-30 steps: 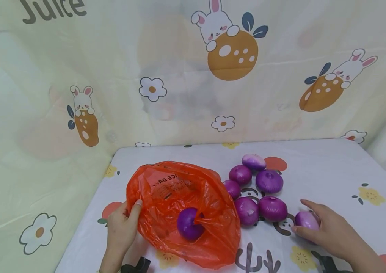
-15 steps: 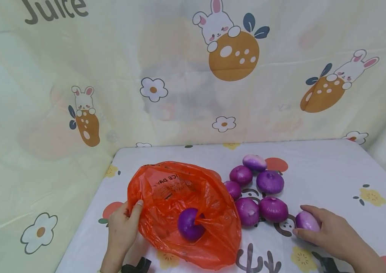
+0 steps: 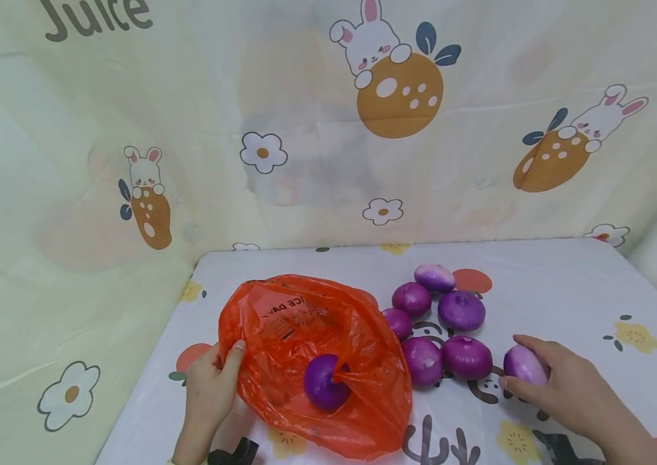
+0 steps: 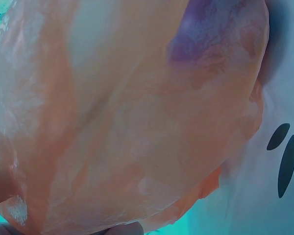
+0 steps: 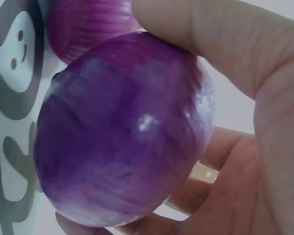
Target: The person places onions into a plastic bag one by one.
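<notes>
Onion (image 3: pixel 523 365) gripped in right hand (image 3: pixel 566 391) may slip; left hand (image 3: pixel 209 387) pinching bag (image 3: pixel 317 361) rim could let its mouth sag.

Makeshift booth, cartoon-print cloth backdrop (image 3: pixel 328 129)

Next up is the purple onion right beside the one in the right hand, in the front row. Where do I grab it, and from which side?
Take that onion from above, fingers round its widest middle. It sits stem tip up, and neighbours crowd both sides: another onion to its left, the right hand with its held onion on the other. Probably only the top and front are free.
</notes>
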The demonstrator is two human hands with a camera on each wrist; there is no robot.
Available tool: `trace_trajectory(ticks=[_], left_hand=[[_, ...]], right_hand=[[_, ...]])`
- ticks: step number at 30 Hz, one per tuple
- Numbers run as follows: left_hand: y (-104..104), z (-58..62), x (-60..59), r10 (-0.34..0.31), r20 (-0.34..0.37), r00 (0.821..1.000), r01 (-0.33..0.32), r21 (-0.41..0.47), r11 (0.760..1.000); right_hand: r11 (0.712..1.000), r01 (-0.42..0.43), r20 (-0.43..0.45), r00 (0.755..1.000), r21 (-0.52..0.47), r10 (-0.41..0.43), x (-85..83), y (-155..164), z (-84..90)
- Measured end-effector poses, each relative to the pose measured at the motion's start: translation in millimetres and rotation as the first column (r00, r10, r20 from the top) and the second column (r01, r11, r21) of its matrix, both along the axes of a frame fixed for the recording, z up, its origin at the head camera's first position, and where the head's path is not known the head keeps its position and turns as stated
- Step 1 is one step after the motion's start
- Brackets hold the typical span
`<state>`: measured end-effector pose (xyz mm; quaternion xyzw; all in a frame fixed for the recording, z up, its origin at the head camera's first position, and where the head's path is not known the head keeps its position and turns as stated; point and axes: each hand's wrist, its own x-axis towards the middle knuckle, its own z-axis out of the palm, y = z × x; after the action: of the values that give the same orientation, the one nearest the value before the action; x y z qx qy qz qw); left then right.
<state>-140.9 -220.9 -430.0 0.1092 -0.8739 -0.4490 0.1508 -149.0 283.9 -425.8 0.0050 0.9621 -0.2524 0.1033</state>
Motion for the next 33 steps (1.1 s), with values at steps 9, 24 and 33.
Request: trace_trajectory(ticks=[9, 24, 33], left_hand=[[0, -1.0, -0.3, -0.006, 0.001, 1.0, 0.006, 0.008, 1.0], [-1, -1.5, 0.0, -0.01, 0.001, 1.0, 0.01, 0.016, 1.0], [-1, -1.8, -0.1, -0.013, -0.007, 1.0, 0.013, 0.014, 1.0]], right_hand=[[0.999, -0.003, -0.054, 0.999, -0.039, 0.001, 0.3, -6, 12.6], [0.998, -0.069, -0.257, 0.964, 0.012, 0.07, -0.6, -17, 23.9], [0.998, -0.064, -0.227, 0.972, -0.003, 0.062, -2.7, -26, 33.5]])
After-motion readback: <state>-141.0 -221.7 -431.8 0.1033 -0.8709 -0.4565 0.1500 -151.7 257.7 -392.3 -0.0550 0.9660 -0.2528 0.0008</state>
